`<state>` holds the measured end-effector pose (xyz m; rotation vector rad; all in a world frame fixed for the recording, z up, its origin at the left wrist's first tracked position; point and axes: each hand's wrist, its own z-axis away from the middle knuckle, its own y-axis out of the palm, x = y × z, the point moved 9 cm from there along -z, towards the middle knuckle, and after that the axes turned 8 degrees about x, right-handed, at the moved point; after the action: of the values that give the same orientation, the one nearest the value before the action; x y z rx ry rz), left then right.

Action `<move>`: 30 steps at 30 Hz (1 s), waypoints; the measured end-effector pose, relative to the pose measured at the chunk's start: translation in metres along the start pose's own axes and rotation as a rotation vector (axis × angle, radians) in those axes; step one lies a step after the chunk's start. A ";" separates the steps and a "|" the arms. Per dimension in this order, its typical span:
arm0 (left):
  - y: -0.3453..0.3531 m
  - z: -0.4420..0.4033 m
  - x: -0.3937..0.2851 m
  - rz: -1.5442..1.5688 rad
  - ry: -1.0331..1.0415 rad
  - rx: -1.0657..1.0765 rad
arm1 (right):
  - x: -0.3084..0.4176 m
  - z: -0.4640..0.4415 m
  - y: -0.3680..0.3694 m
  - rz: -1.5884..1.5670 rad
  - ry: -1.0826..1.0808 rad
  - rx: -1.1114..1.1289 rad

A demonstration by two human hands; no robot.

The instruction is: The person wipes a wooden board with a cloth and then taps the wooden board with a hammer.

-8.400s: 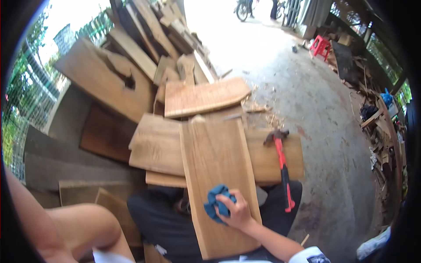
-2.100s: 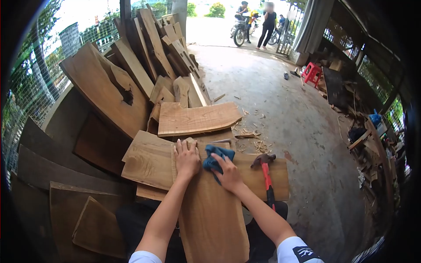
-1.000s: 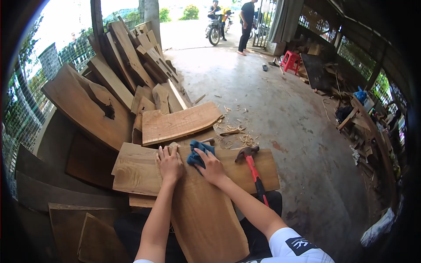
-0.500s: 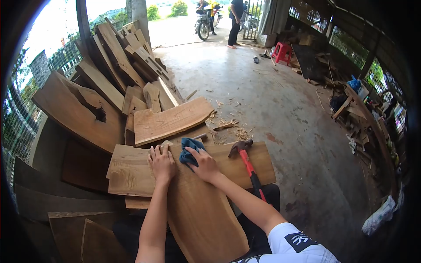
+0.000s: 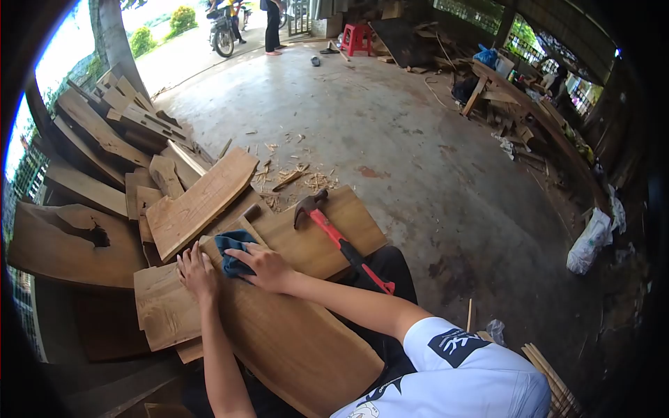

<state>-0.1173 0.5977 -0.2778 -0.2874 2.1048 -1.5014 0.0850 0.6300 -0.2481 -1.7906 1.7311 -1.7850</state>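
A long wooden board [image 5: 293, 341] slants from my lap to the upper left, over another board [image 5: 313, 240] lying crosswise. My left hand [image 5: 198, 274] rests on its far left edge with the fingers spread a little. Beside it, my right hand [image 5: 265, 268] presses a crumpled blue cloth [image 5: 235, 252] onto the board's far end, its fingers bent over the cloth. A claw hammer [image 5: 338, 239] with a red and black handle lies on the crosswise board, to the right of my right hand.
A light plank [image 5: 202, 202] lies beyond the boards. More planks [image 5: 104, 132] lean at the left. Wood shavings [image 5: 293, 180] lie on the concrete floor [image 5: 418, 202]. A red stool [image 5: 357, 39], a standing person [image 5: 273, 28] and a motorbike [image 5: 223, 35] are farther back.
The view has swung to the right, shifting the boards leftward. Since the earliest frame, my left hand has come onto the board and my right hand has moved with the cloth to the far end.
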 end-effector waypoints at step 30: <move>-0.273 0.072 -0.171 0.598 0.936 -0.074 | 0.012 0.008 -0.002 0.096 -0.049 -0.193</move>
<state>0.0277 0.5206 0.0084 1.1332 2.5530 -1.2807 0.0882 0.6177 -0.2416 -1.7681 1.9929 -1.5719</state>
